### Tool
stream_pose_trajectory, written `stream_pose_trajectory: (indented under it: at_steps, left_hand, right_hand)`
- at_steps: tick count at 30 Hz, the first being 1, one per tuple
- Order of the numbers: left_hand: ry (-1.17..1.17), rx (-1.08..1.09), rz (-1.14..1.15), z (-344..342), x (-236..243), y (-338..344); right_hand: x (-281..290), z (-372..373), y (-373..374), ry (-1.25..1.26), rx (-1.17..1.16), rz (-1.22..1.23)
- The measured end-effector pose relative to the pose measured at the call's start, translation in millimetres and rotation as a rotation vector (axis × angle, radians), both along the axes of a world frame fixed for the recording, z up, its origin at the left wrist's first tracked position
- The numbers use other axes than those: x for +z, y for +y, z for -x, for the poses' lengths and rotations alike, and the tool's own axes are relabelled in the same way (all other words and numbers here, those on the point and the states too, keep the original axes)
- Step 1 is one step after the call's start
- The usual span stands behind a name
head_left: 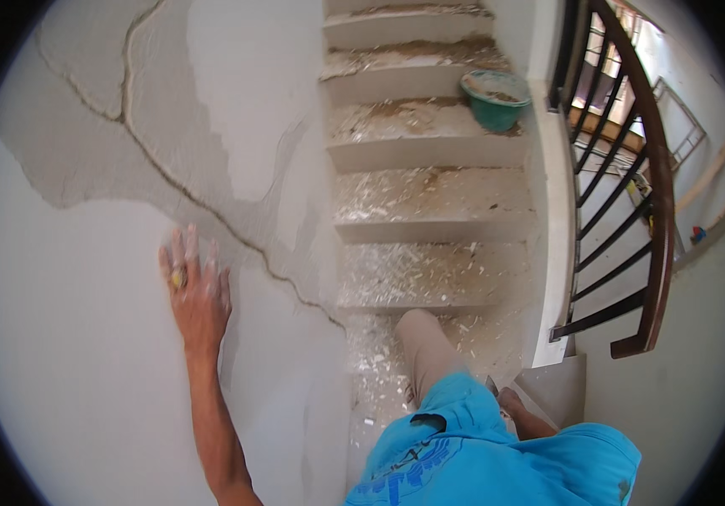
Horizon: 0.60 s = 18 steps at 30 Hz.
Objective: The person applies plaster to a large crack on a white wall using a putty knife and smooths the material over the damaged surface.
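My left hand rests against the white wall with its fingers spread, a yellow ring on one finger and pale dust on the fingertips. Just above it, a long crack runs diagonally through a greyer, rougher patch of wall down toward the steps. My right hand is low beside my right leg, partly hidden by my blue shirt, closed on what looks like a thin metal scraper, of which only a small part shows.
Stairs scattered with white flakes and dirt rise ahead. A green tub of dirty material stands on a step at the right. A railing with dark bars and a brown handrail edges the stairs; beyond it lie a lower floor and a leaning metal frame.
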<state>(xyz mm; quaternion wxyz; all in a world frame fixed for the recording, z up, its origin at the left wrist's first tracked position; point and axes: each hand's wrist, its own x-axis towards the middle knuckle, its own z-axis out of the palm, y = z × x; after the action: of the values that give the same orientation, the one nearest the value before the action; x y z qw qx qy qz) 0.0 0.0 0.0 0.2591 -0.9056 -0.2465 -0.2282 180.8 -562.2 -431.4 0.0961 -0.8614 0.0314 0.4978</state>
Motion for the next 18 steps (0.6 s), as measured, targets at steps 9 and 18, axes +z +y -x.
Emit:
stream_pose_trajectory:
  at_steps: [9, 18]
  left_hand:
    - [-0.391, -0.282, -0.105, 54.6, 77.1, -43.6]
    - [-0.511, -0.148, -0.072, 80.6, 80.5, -47.1]
  right_hand:
    - [-45.0, -28.2, -51.0, -0.324, 0.02, -0.02]
    - [197.7, -149.8, 42.3, -1.279, 0.043, -0.353]
